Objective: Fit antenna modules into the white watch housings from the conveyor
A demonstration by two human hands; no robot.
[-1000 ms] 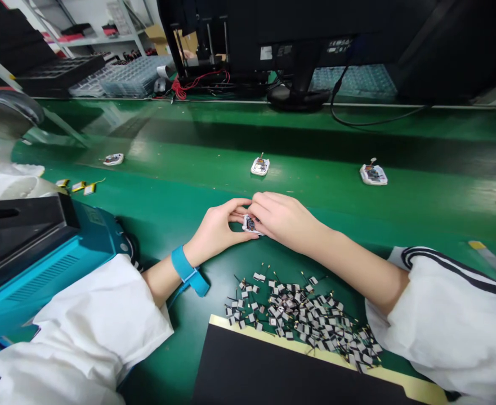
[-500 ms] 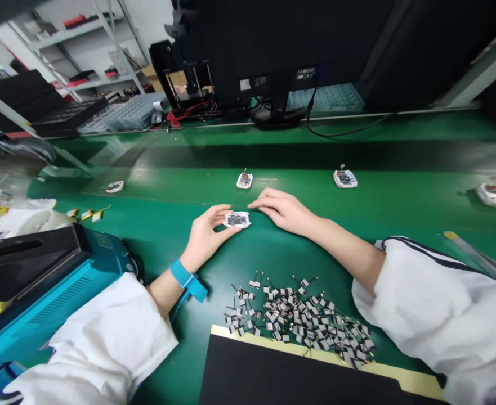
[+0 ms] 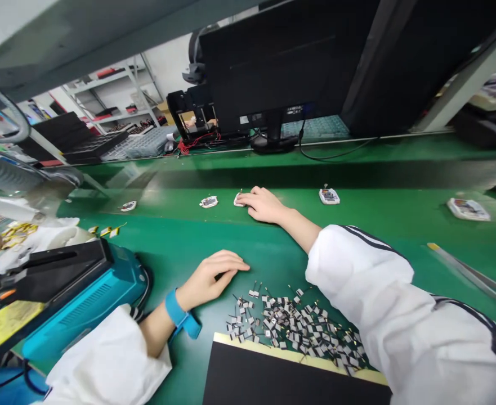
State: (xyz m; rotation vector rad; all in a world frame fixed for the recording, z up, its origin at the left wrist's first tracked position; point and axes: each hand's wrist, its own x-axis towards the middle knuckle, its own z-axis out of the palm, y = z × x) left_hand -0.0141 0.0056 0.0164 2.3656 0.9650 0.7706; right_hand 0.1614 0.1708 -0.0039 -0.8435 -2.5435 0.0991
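Observation:
My right hand [image 3: 264, 206] reaches over the far green strip. Its fingertips are closed on a small white open-cased circuit board [image 3: 237, 199], partly covering it. Nothing is in my left hand [image 3: 209, 277], which rests low over the near green mat with fingers stretched and thumb a little apart. It wears a blue wrist strap [image 3: 177, 309]. Just right of and below that hand lies a heap of small grey parts with short dark leads [image 3: 296, 320]. Another white-cased board [image 3: 209, 201] sits left of the one under my right hand.
More white-cased boards lie along the strip, such as one [image 3: 329, 196] to the right. A teal machine [image 3: 91, 304] stands at left, a black sheet [image 3: 281, 377] in front, tweezers [image 3: 469, 273] at right. A monitor [image 3: 285, 67] stands behind; yellow-wrapped pieces [image 3: 105, 231] lie at left.
My left hand has let go of its white-cased board and drawn back toward me. My right hand has moved onto a board on the strip. The camera view has tilted up.

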